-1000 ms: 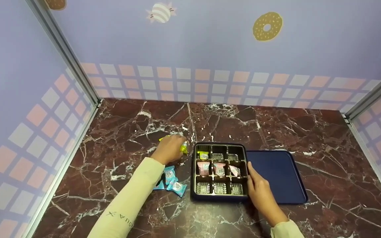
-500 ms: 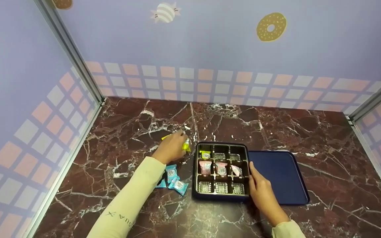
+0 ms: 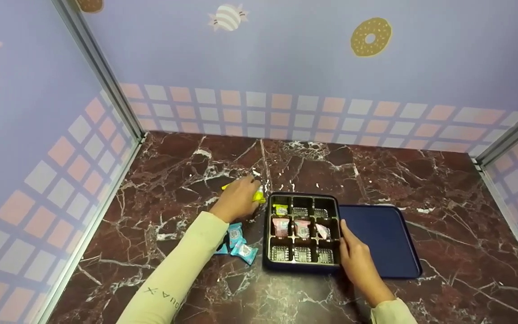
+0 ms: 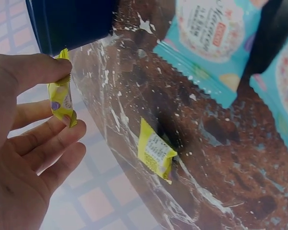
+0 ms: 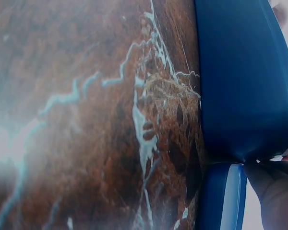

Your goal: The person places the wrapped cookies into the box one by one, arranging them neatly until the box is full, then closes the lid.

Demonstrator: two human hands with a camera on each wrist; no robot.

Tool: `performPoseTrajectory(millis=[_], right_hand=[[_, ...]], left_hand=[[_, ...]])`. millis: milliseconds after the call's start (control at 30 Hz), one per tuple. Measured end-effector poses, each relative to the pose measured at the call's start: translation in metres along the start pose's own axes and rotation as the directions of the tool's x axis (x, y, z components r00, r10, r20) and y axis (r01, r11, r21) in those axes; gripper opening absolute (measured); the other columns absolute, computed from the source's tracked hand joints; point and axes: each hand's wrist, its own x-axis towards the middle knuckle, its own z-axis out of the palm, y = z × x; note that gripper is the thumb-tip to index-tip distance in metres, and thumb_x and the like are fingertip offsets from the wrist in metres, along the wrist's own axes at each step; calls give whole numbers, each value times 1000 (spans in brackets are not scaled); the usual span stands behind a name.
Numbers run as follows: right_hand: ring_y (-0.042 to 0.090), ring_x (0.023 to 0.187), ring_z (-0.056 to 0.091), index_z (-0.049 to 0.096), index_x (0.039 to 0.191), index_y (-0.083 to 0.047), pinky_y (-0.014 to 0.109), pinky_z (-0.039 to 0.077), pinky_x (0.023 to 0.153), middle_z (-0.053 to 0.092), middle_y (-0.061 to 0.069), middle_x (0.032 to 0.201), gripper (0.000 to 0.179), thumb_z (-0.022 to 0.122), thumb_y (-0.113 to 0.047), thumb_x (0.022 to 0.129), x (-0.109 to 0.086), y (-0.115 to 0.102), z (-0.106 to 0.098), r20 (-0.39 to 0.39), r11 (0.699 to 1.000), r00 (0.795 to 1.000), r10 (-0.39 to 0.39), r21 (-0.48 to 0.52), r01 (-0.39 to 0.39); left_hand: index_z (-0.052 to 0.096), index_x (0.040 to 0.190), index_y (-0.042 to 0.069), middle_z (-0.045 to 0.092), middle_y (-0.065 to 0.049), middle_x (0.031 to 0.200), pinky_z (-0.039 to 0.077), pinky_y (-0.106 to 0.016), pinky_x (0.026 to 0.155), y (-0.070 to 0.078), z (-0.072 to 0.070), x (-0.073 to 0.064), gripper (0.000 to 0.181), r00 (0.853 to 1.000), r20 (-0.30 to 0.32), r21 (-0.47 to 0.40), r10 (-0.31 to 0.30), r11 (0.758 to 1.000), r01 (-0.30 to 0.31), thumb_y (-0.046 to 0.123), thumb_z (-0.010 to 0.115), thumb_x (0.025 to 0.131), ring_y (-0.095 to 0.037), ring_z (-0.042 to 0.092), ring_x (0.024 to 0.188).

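My left hand pinches a yellow wrapped candy between thumb and index finger, close to the left side of the dark blue box. The left wrist view shows the other fingers loosely spread, with a second yellow wrapped candy on the table below. Several teal wrapped candies lie nearer, left of the box. Inside the box's divided insert, one yellow candy sits in the back left compartment and three pink ones fill the middle row. Against the box's right side, my right hand rests with its fingers extended.
A dark blue lid lies flat on the marbled table, right beside the box. Patterned panels enclose the back and both sides.
My left hand has shifted slightly right, toward the box, with the yellow candy in its fingers. The camera view has drifted a little; the right hand stays at the box.
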Motion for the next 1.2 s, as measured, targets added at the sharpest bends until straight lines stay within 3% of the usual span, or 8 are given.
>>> performPoseTrajectory(millis=[200,400,867,1200], right_hand=[[42,121,55,42,141,7,53,46,98,53,29,134,49,51,7,92,1,2,0,-8,1000,1000,0,-9,-1],[42,120,55,43,140,8,53,46,98,53,29,133,49,52,7,92,1,2,0,-18,1000,1000,-3,-8,2],[41,122,54,41,142,6,53,46,99,52,29,135,49,51,5,94,0,0,-1,11,999,999,36,-6,-36],[39,123,54,40,142,6,51,46,99,51,28,136,49,50,4,94,0,-1,1,11,1000,999,30,0,-30]], left_hand=[[63,107,1,62,-15,105,53,-44,88,6,-5,3,32,998,-49,39,40,999,-38,23,72,85,-31,62,97],[62,105,1,61,-14,102,53,-43,87,12,-11,4,32,993,-100,39,59,998,-55,23,71,85,-29,61,93],[64,104,5,59,-9,92,51,-43,69,21,-10,5,30,990,-108,51,92,995,-87,19,70,79,-26,58,80],[59,96,7,61,-7,91,52,-41,69,27,-9,7,25,980,-145,73,133,990,-124,20,71,77,-25,59,79]])
